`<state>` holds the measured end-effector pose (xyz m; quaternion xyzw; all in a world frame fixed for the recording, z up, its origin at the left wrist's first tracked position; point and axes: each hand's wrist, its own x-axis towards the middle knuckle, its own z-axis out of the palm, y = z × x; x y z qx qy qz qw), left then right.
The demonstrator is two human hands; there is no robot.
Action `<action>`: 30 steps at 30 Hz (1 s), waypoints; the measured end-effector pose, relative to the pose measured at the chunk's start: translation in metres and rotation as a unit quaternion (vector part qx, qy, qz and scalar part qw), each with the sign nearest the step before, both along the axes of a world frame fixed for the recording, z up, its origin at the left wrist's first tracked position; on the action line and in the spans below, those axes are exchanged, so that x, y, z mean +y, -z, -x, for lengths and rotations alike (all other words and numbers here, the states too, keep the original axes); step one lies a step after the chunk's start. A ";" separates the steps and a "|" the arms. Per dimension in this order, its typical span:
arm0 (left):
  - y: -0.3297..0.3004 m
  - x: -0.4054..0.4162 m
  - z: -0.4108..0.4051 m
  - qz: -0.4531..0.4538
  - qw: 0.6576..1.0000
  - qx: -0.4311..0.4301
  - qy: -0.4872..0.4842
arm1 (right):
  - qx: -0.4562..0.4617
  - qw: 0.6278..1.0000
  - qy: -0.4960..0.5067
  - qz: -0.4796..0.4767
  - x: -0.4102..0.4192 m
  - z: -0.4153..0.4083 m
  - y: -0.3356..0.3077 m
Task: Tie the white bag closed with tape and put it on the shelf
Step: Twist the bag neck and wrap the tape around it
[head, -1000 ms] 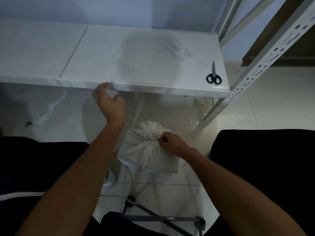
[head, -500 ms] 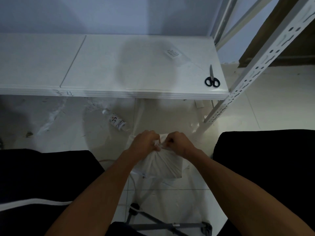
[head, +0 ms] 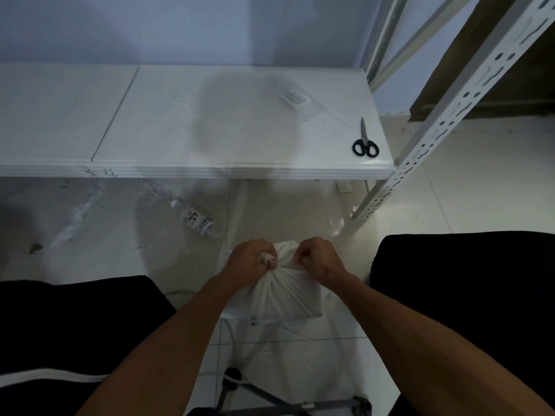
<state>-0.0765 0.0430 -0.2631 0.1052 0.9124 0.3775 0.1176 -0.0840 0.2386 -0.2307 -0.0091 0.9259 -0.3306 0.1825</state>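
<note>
The white bag (head: 282, 295) hangs between my knees, its neck gathered into a bunch. My left hand (head: 250, 259) is closed around the frayed top of the neck, with white fibres showing between the fingers. My right hand (head: 316, 256) pinches the bag's cloth just right of the neck. No tape can be made out in either hand. The white shelf (head: 180, 121) lies ahead, above the bag.
Black scissors (head: 365, 144) lie near the shelf's right front corner, with a small printed label (head: 295, 99) behind them. A plastic bottle (head: 198, 220) lies on the floor under the shelf. A perforated metal upright (head: 444, 121) rises at the right. My dark-clad knees flank the bag.
My left hand came down from the shelf's front edge to the bag's neck and closed on it. The right hand stayed on the bag. The bottle on the floor came into sight.
</note>
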 end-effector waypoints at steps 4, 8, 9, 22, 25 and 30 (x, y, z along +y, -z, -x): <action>-0.003 -0.004 -0.002 -0.070 0.996 -0.043 -0.018 | 0.006 0.999 -0.048 -0.008 -0.007 0.001 -0.004; 0.001 -0.003 -0.004 -0.104 0.992 -0.052 -0.051 | 0.003 0.987 -0.153 -0.055 -0.024 -0.002 -0.006; 0.002 -0.004 -0.004 -0.102 0.992 -0.055 -0.056 | 0.005 0.984 -0.168 -0.066 -0.027 -0.001 -0.007; -0.002 -0.007 -0.008 -0.097 0.994 -0.028 -0.053 | 0.037 0.993 -0.110 -0.018 -0.028 -0.006 0.004; -0.001 -0.007 -0.008 -0.094 0.994 -0.027 -0.048 | 0.029 0.995 -0.095 -0.017 -0.027 -0.006 0.009; 0.000 -0.009 -0.004 -0.097 0.994 -0.033 -0.040 | -0.013 0.984 -0.169 -0.061 -0.022 0.019 -0.008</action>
